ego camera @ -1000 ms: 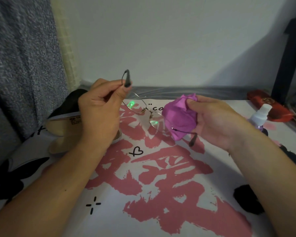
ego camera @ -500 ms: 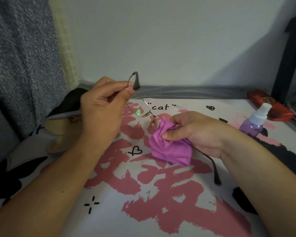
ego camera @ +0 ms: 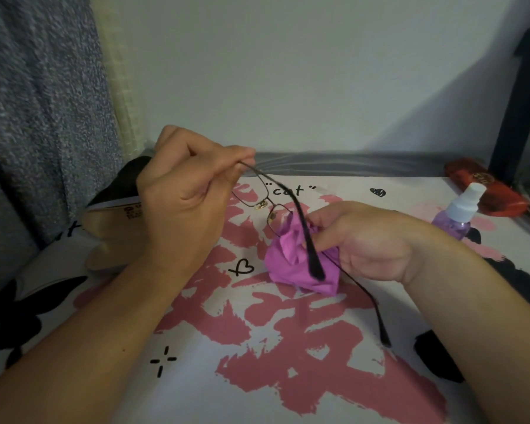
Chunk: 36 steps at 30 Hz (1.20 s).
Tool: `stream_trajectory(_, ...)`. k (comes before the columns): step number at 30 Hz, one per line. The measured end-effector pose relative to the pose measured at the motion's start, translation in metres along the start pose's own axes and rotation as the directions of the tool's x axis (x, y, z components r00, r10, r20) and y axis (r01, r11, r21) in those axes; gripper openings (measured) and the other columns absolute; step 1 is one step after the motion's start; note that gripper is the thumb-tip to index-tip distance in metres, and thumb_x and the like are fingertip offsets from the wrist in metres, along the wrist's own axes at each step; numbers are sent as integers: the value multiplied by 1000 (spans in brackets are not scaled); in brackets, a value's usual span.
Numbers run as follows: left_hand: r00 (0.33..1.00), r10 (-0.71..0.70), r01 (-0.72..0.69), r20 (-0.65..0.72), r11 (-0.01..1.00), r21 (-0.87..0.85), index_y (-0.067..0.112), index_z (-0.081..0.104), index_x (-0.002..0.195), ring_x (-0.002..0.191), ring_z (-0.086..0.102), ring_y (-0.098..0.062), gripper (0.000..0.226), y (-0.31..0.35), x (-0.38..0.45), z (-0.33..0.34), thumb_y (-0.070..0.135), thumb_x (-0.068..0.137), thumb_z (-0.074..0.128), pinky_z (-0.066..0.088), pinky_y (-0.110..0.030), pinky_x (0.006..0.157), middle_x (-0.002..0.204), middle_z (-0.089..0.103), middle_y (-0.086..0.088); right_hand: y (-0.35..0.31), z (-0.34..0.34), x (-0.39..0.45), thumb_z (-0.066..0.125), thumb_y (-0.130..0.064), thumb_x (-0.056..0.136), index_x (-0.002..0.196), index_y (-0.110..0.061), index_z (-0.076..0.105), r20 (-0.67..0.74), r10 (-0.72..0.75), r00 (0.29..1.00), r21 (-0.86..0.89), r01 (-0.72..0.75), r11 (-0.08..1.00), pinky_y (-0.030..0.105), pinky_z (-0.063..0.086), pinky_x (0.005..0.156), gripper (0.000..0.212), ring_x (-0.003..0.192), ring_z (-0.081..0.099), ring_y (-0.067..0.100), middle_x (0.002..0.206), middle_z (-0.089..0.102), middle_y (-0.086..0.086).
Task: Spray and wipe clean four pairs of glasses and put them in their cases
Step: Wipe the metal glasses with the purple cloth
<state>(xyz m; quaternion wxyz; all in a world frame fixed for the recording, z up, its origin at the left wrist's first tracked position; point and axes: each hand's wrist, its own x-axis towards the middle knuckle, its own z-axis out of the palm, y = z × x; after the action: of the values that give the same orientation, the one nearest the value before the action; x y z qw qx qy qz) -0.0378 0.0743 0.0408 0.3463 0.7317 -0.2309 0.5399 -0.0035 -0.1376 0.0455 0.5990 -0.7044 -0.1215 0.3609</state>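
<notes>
Worktop: white printed cover, pink brush strokes, black butterflies, word "cat". Left hand pinches thin metal-framed glasses at one temple, held above the cover. Right hand grips crumpled purple cloth around one lens. Purple spray bottle and red case stand far right, near grey wall.

Two hands in view: left hand, right hand. One pair of glasses, one purple cloth, one spray bottle. Two cases were visible: one red case, one tan case. One printed mat.
</notes>
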Motion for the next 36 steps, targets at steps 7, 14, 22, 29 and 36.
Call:
stream_trajectory(7, 972, 222, -231, 71, 960, 160, 1, 77, 99, 76, 56, -31, 8, 11, 4, -4, 4, 93, 72, 42, -21, 72, 78, 64, -12, 3, 2, 9, 68, -25, 92, 97, 9, 67, -439, -104, 892, -416, -100, 904, 35, 36, 62, 35, 61, 48, 22, 71, 53, 13)
stream_trajectory(14, 954, 291, -301, 76, 924, 235, 0, 79, 96, 80, 53, -27, 7, 5, 7, -9, 1, 91, 74, 39, -20, 73, 76, 66, -12, -2, 2, 3, 39, 22, 91, 106, 13, 65, -42, 10, 999, 314, 3, 949, 33, 63, 70, 32, 79, 74, 28, 99, 69, 24)
stream_trajectory(22, 972, 233, -236, 39, 943, 233, 1, 79, 95, 74, 55, -35, 8, 3, 8, -11, 2, 93, 71, 41, -29, 66, 75, 64, -15, 4, 4, 10, 64, -16, 97, 86, 0, 73, -379, -130, 916, -416, -43, 908, 31, 50, 59, 21, 54, 60, 18, 63, 66, 5)
stream_trajectory(29, 974, 223, -224, 33, 939, 259, -1, 79, 95, 74, 55, -36, 13, -7, 10, -12, 5, 97, 67, 41, -29, 65, 74, 65, -16, 5, 4, 9, 60, -12, 95, 91, 6, 68, -398, -163, 903, -511, -71, 857, 36, 45, 65, 20, 67, 56, 25, 73, 60, 14)
stream_trajectory(36, 963, 267, -261, 29, 908, 328, -1, 79, 95, 77, 53, -32, 10, -10, 13, -18, 2, 94, 70, 38, -22, 71, 74, 65, -16, 2, -7, 2, 36, 30, 78, 113, 13, 63, 55, 7, 998, 227, -19, 974, 35, 60, 68, 47, 81, 73, 28, 97, 68, 18)
